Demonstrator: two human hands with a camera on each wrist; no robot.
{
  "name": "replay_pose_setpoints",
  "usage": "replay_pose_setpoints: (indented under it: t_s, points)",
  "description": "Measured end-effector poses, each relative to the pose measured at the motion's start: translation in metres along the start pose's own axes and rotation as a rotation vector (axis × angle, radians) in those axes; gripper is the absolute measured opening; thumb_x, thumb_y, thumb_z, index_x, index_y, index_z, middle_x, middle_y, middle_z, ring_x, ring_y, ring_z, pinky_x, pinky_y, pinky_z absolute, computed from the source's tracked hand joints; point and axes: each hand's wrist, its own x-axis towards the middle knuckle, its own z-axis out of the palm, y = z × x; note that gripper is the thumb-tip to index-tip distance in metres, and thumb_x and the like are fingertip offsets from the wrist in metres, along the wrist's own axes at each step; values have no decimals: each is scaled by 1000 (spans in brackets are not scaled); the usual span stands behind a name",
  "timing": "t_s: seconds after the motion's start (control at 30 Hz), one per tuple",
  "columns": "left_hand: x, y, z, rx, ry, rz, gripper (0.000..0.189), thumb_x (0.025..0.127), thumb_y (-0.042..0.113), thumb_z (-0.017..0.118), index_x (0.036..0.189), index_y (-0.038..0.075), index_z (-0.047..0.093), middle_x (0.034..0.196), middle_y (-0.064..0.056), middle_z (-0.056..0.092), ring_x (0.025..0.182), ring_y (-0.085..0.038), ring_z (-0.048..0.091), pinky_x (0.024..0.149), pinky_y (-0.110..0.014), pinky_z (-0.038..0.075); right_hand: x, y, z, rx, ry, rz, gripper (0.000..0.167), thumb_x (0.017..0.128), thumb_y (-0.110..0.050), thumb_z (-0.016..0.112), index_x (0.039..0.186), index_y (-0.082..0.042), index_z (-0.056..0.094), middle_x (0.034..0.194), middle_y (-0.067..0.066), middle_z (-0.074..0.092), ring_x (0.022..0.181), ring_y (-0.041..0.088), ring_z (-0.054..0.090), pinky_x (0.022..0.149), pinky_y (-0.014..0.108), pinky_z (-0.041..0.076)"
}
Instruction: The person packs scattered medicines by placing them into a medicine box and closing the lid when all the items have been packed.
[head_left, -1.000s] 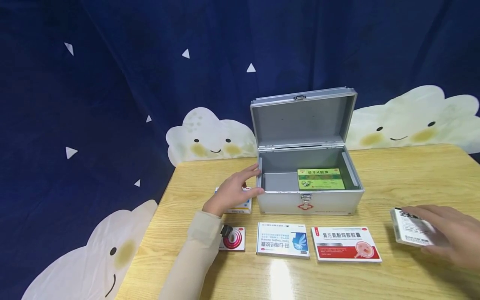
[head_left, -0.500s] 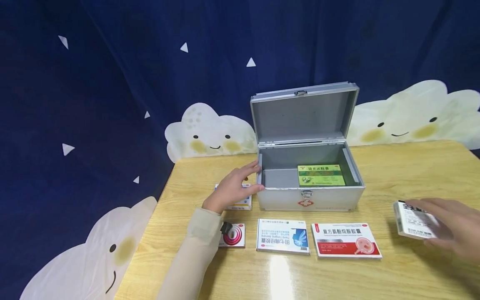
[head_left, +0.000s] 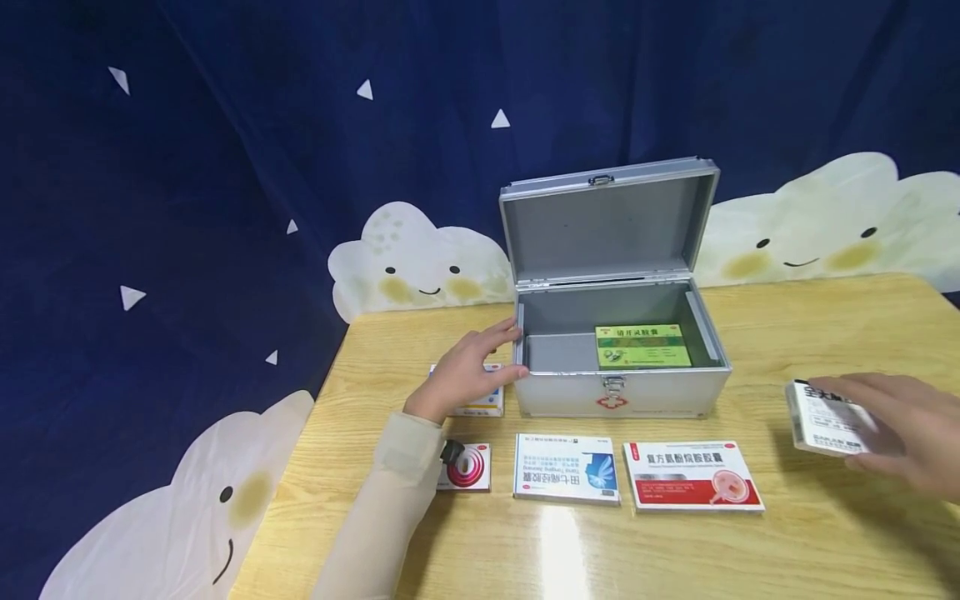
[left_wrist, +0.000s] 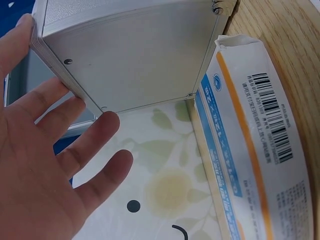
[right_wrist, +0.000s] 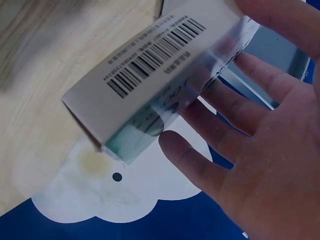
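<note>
In the head view my left hand (head_left: 468,375) touches the left edge of an open silver first-aid case (head_left: 551,396), its fingers spread and fairly straight. The left wrist view shows the fingertips (left_wrist: 110,125) along the edge of the case's side wall (left_wrist: 135,65). Farther right, my right hand (head_left: 903,425) holds a white medicine box (head_left: 825,417) between thumb and fingers, above the table. That box's barcode end (right_wrist: 155,60) faces the right wrist camera. Inside the case, a green medicine box (head_left: 643,346) lies on the right; the case's lid (head_left: 607,233) stands raised.
On the wooden table (head_left: 825,333), a blue-and-white box (head_left: 566,471), a red-and-white box (head_left: 693,477) and a box with red rings (head_left: 468,468) lie before the case. Another white box (left_wrist: 265,135) lies left of it, partly behind my left hand. A cloud-patterned curtain (head_left: 420,108) hangs behind.
My right hand has risen slightly with the white medicine box. The head view has tilted a little, so the scene sits higher. My left hand stays at the case's edge.
</note>
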Motion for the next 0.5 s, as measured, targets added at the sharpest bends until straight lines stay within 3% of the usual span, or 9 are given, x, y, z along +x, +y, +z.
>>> replay_pose_setpoints:
  t_s: [0.2, 0.33, 0.4, 0.5]
  points:
    - [1, 1, 1, -15, -21, -14, 67, 91, 53, 64, 150, 27, 45, 162, 19, 30, 142, -20, 45, 115, -46, 38, 4, -2, -8, 18, 26, -8, 123, 40, -17, 94, 151, -22, 41, 115, 26, 63, 99, 45, 56, 85, 61, 41]
    - [2, 2, 1, -10, -21, -19, 67, 91, 52, 65, 149, 27, 46, 161, 19, 32, 107, -15, 64, 92, -38, 52, 7, -3, -12, -24, -5, 12, 123, 42, -18, 95, 151, -20, 39, 116, 28, 62, 99, 47, 56, 83, 62, 42]
    - [2, 2, 0, -5, -21, -20, 66, 91, 52, 65, 149, 27, 46, 161, 19, 32, 89, -13, 63, 80, -32, 52, 10, -4, -15, -39, -23, 24, 120, 45, -20, 96, 151, -19, 40, 117, 28, 61, 101, 48, 56, 84, 63, 43]
    - [1, 3, -2, -8, -20, -21, 67, 91, 52, 66, 149, 26, 46, 161, 19, 32, 77, -11, 60, 72, -27, 50, 17, -4, -19, -60, -37, 30, 114, 47, -22, 96, 148, -17, 42, 119, 25, 61, 102, 47, 56, 84, 63, 43]
